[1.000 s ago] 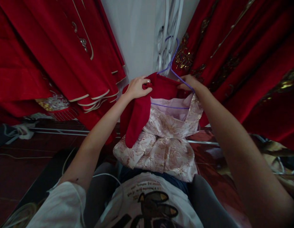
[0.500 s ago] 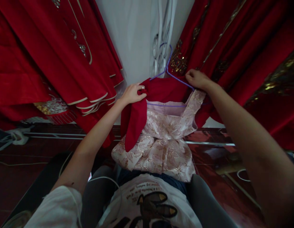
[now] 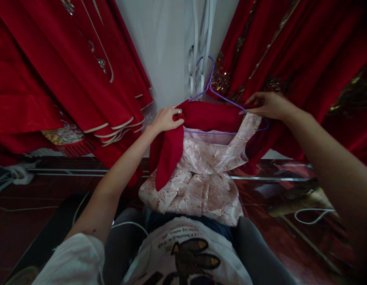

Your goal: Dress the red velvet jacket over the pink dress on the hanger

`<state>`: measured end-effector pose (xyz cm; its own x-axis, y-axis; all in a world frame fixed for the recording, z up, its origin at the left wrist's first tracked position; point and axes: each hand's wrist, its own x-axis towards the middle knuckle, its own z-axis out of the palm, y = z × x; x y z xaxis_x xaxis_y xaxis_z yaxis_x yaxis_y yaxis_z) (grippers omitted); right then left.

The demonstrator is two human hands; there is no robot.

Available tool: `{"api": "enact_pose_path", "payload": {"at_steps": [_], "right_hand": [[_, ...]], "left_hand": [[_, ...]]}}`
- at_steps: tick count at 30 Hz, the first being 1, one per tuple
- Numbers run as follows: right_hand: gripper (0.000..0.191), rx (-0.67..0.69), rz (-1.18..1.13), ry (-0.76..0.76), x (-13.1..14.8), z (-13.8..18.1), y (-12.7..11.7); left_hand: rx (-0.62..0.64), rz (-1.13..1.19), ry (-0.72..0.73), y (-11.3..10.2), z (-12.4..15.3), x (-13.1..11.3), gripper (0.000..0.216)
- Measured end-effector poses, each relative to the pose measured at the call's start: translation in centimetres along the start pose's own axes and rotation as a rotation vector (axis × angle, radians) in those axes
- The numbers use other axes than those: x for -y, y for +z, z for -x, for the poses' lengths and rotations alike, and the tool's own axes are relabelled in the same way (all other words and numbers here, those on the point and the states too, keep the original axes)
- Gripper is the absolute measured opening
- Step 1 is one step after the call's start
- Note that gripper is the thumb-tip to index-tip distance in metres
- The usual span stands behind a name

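Observation:
A pink brocade dress (image 3: 211, 158) with gold threads hangs on a purple hanger (image 3: 209, 85), its skirt spread over my lap. Red cloth (image 3: 213, 114), apparently a small jacket or shawl, lies around the hanger behind the dress's neckline. One pointed end of it drops over the dress's left side. My left hand (image 3: 167, 119) is closed on this red cloth at the left shoulder, hiding the strap there. At the other shoulder, my right hand (image 3: 268, 106) pinches the red cloth beside the hanger's arm, just above the dress strap (image 3: 249, 126).
Red garments with silver trim (image 3: 67, 71) hang at the left, and sequinned red ones (image 3: 260, 51) at the right. White hangers (image 3: 201, 39) hang against the pale wall between them. A metal rail (image 3: 67, 172) runs low across the floor. A white cable (image 3: 314, 211) lies at the right.
My right hand has shifted right and slightly down along the hanger, drawing the red cloth outward over its end. My left hand keeps its grip, nearly still.

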<state>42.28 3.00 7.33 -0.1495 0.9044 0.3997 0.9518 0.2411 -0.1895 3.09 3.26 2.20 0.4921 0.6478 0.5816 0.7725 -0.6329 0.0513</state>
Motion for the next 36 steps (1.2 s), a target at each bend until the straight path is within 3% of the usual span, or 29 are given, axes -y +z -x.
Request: {"api": "enact_pose_path", "payload": {"at_steps": [3, 6, 9, 12, 15, 19, 24, 31, 36], "right_hand": [[0.029, -0.086, 0.218, -0.017, -0.3, 1.0, -0.5], [0.036, -0.083, 0.351, 0.066, -1.8, 2.1, -0.7], [0.037, -0.103, 0.298, 0.162, -3.3, 3.6, -0.9], [0.032, -0.113, 0.151, 0.274, -3.1, 5.5, -1.3], [0.030, -0.115, -0.001, 0.288, -1.1, 7.3, -1.7], [0.022, -0.197, 0.026, 0.222, 2.3, 8.4, -0.5], [0.025, -0.234, -0.094, 0.149, 6.2, 7.3, 3.0], [0.029, -0.146, -0.336, -0.025, 14.2, 6.7, 8.7], [0.022, -0.178, -0.564, -0.067, 18.1, 7.8, 12.0]], "left_hand": [[0.008, -0.057, -0.031, -0.1, 0.2, 0.1, 0.024], [0.018, -0.098, -0.059, -0.2, 0.3, 0.2, 0.026], [0.029, -0.114, -0.074, -0.2, 0.4, 0.1, 0.028], [0.016, -0.114, -0.081, 0.1, 0.4, 0.0, 0.027], [0.007, -0.081, -0.091, 0.4, 0.3, -0.1, 0.025], [-0.016, -0.026, -0.111, 0.3, 1.1, -0.6, 0.023], [-0.147, -0.064, -0.230, 0.8, 4.2, -2.0, 0.024], [0.098, -0.009, -0.030, 4.1, 6.3, -6.3, 0.024], [-0.031, 0.139, -0.197, 5.5, 6.9, -8.7, 0.018]]}}
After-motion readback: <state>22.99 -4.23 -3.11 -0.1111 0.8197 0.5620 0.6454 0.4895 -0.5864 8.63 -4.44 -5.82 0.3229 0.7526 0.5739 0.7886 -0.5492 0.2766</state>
